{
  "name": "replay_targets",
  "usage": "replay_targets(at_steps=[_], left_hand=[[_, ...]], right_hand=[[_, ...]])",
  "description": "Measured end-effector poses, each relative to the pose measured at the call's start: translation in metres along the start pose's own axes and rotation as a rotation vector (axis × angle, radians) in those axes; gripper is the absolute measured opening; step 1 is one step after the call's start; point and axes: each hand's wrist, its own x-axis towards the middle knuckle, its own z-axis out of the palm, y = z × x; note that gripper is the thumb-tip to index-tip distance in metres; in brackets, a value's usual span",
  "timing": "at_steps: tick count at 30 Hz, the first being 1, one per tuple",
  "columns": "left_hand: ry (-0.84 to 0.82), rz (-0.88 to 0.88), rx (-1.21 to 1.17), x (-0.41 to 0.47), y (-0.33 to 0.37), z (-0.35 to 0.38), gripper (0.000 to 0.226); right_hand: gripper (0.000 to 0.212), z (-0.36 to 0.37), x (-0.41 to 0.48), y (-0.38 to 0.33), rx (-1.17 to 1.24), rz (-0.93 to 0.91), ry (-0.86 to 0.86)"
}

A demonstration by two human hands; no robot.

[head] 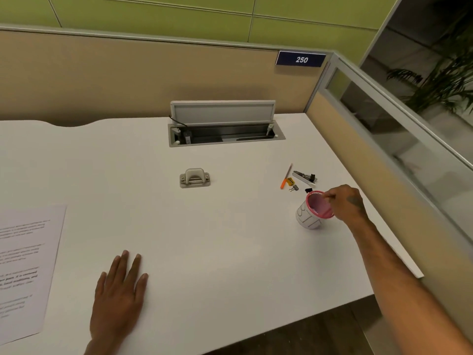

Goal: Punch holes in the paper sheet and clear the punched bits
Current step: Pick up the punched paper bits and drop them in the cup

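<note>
Lying at the far left of the white counter (230,239), the printed paper sheet (24,272) runs off the edge of the view, flat and apart from both hands. Just right of it the left hand (119,298) rests palm down on the bare counter, fingers spread and holding nothing. Farther back, near the middle, sits the grey hole punch (195,178), standing alone, well apart from the sheet. Behind it an open cable hatch (225,124) is set into the counter with its lid raised. To the right lies a small scatter: an orange pen (286,177), a few black binder clips (310,177) and a metal piece too small to name. Just in front of these, a pink-rimmed cup (315,211) stands tilted. The right hand (344,202) is at its rim, fingertips pinched together over the opening; whether they hold any paper bits I cannot tell.
</note>
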Motion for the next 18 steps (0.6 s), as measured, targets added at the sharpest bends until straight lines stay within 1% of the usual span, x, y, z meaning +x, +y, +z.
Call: replay_targets(at_steps=[3, 7, 12, 18], left_hand=[[0.000, 0.003, -0.005, 0.0005, 0.0005, -0.0016, 0.073], [0.002, -0.001, -0.009, -0.0005, 0.0011, -0.0020, 0.072], [-0.003, 0.002, -0.016, -0.0002, 0.0011, -0.0032, 0.073], [-0.036, -0.004, 0.013, -0.0006, 0.0036, -0.0071, 0.071]], right_hand=[[0.026, -0.0040, -0.0006, -0.0028, 0.004, 0.040, 0.030], [0.015, -0.0014, -0.0037, -0.0066, -0.055, 0.011, 0.032], [0.025, 0.0033, -0.0029, -0.0032, -0.109, -0.006, 0.011], [0.021, 0.0031, -0.0039, -0.0059, -0.108, 0.020, 0.061]])
